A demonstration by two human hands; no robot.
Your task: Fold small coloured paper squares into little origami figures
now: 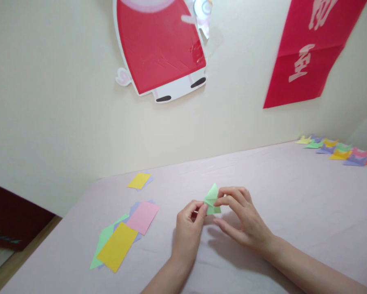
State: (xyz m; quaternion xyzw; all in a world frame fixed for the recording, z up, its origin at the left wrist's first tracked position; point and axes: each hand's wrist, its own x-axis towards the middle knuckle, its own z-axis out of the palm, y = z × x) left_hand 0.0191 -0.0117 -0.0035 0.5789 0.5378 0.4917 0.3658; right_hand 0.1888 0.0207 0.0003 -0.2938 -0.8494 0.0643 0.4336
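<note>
A small piece of green folded paper (212, 198), with creases and a pointed top, is held up over the pale pink cloth (263, 192). My left hand (189, 228) pinches its lower left edge between thumb and fingers. On the paper's right side, the fingertips of my right hand (246, 218) reach its surface; the fingers are spread and the thumb stands apart below. Whether those fingertips press on the paper or only hover at it is hard to tell.
Left of my hands lie a yellow sheet (117, 247), a pink sheet (143, 217) and a green sheet (105, 241), overlapping purple ones. Farther back is another yellow sheet (139, 180). Several folded paper figures (339, 153) line the far right. Behind rises a wall (232, 122) with red decorations.
</note>
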